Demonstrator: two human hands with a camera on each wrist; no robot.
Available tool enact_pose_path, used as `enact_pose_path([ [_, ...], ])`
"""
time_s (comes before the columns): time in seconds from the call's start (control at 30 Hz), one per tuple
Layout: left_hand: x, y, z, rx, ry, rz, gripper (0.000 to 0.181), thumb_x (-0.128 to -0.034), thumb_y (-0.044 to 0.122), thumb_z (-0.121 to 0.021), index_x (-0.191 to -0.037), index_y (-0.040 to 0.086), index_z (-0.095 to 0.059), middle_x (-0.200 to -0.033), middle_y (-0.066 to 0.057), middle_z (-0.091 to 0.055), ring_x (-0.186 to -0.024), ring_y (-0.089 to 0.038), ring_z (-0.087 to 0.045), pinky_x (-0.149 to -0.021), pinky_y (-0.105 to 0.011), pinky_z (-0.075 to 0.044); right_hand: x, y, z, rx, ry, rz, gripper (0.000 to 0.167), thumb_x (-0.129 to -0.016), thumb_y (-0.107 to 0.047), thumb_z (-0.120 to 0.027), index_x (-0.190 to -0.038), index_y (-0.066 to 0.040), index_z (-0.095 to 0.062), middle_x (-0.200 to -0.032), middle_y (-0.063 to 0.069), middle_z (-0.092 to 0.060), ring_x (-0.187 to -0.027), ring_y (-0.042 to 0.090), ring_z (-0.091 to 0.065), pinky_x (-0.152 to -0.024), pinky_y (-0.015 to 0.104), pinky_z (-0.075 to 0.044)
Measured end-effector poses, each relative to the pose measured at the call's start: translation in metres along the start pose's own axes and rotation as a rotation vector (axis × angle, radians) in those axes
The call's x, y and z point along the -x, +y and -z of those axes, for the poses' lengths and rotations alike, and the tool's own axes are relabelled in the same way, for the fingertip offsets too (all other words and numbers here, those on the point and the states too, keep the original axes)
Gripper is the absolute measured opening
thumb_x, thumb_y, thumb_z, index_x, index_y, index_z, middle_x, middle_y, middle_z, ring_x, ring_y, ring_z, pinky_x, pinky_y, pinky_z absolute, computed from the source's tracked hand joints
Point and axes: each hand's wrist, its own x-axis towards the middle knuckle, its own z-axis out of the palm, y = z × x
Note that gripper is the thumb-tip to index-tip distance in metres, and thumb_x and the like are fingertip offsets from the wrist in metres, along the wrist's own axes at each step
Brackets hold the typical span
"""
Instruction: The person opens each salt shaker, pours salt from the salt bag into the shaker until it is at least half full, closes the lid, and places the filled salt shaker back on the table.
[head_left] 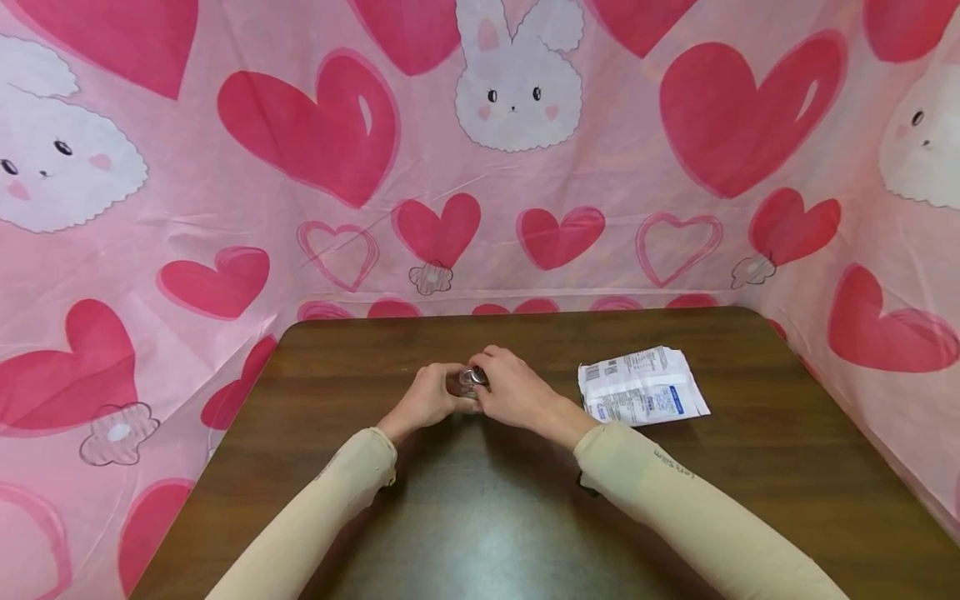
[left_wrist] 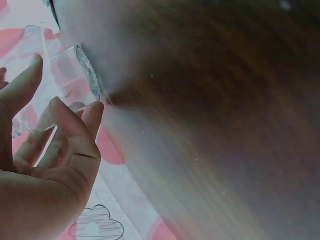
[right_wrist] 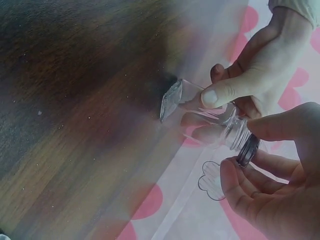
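Observation:
A small clear glass jar (right_wrist: 202,107) with a thick base stands upright on the table between both hands. My left hand (head_left: 429,395) grips its body, thumb on one side and fingers round the other. The see-through jar (left_wrist: 70,67) also shows in the left wrist view beside my left hand (left_wrist: 55,165). At the threaded neck, my right hand (right_wrist: 272,175) pinches a dark screw lid (right_wrist: 248,150) between thumb and fingers. Part of the thread shows below the lid; I cannot tell whether it is loose. From the head view, my right hand (head_left: 517,387) partly hides the jar.
A white printed packet (head_left: 641,387) lies flat on the brown wooden table (head_left: 480,517), right of the hands. Pink cloth (head_left: 495,183) with hearts and rabbits hangs behind the table and along both sides.

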Motion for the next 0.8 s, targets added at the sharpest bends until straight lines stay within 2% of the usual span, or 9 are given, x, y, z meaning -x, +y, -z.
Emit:
enact_pose_path([
  [0.17,-0.002,0.0025,0.0003,-0.011,-0.001,-0.006,0.035,-0.0788,0.014,-0.096,-0.107,0.008,-0.077,-0.091,0.002,-0.074,-0.079,-0.011,-0.067,-0.073,-0.032,-0.057,0.0002,0.0004,0.0023,-0.013,-0.005,-0.015,0.029,-0.091,-0.007,-0.075,-0.118,0.002,-0.071,-0.11,0.011,-0.066,-0.096,0.023,-0.063,-0.086,0.038,-0.056],
  [0.37,-0.0026,0.0056,-0.0007,0.016,-0.003,-0.014,0.035,-0.0803,0.013,-0.094,-0.109,0.008,-0.076,-0.096,0.001,-0.074,-0.082,-0.012,-0.069,-0.076,-0.033,-0.059,0.0017,0.0014,0.0043,-0.026,0.0,-0.019,0.028,-0.091,-0.006,-0.075,-0.118,0.002,-0.071,-0.109,0.011,-0.066,-0.096,0.023,-0.062,-0.086,0.038,-0.057],
  [0.8,0.0023,0.0068,-0.0004,-0.022,0.01,0.023,0.042,-0.0804,0.015,-0.095,-0.117,0.008,-0.075,-0.103,-0.001,-0.075,-0.089,-0.014,-0.071,-0.08,-0.035,-0.059,0.005,0.0004,0.0012,-0.01,0.011,-0.003,0.031,-0.091,-0.007,-0.076,-0.12,0.004,-0.07,-0.111,0.013,-0.066,-0.097,0.025,-0.064,-0.087,0.039,-0.057],
])
